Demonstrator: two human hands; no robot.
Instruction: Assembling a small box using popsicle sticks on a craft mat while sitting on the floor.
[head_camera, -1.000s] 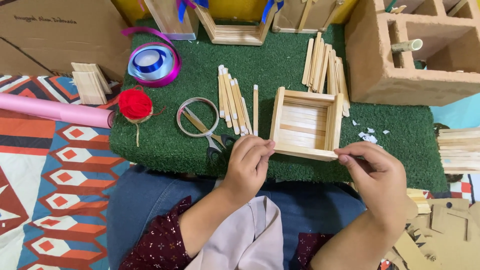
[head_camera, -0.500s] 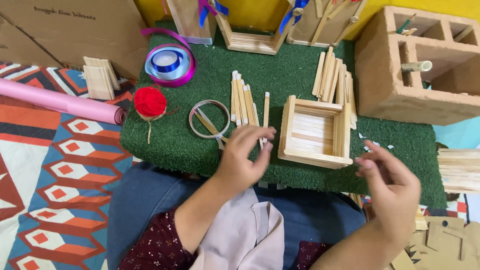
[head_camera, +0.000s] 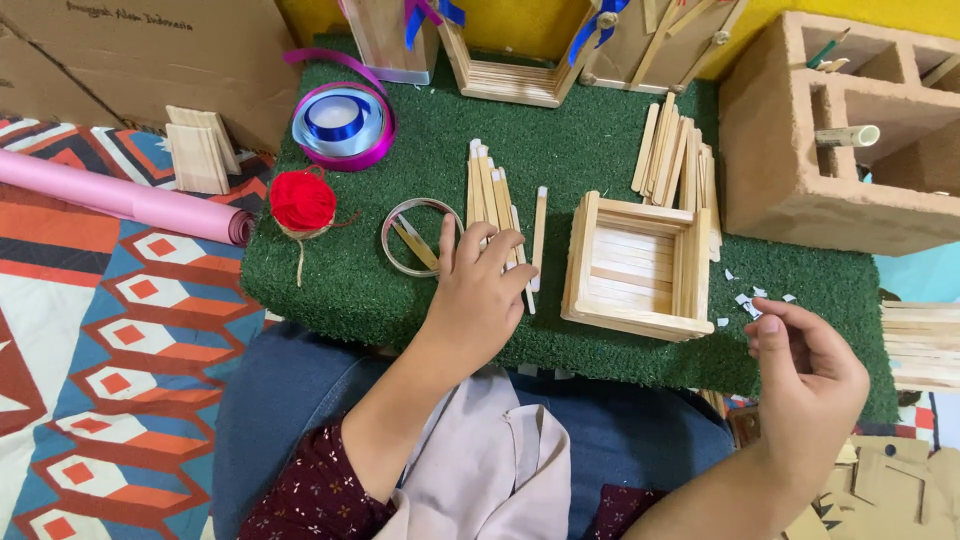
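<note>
My left hand (head_camera: 478, 292) lies palm down on the green turf mat (head_camera: 350, 290), its fingers spread over the near ends of a row of flat wooden sticks (head_camera: 487, 185). A single stick (head_camera: 540, 215) lies just right of the fingertips. A square open box built of sticks (head_camera: 630, 322) stands to the right of that hand. My right hand (head_camera: 810, 375) hovers off the mat's right front corner, apart from the box, fingers loosely curled with nothing visible in them. Small white scraps (head_camera: 750, 300) lie near it.
A clear ring (head_camera: 388, 245), a red yarn ball (head_camera: 302, 200) and a purple-and-blue ribbon spool (head_camera: 342, 122) sit on the mat's left. More sticks (head_camera: 675, 160) lie behind the box. A brown hollow block (head_camera: 790, 180) stands at right, a pink roll (head_camera: 120, 195) at left, stick frames (head_camera: 510, 80) at the back.
Both hands have left the stick box. My left hand moved left onto the row of sticks; my right hand drew back to the right and toward me.
</note>
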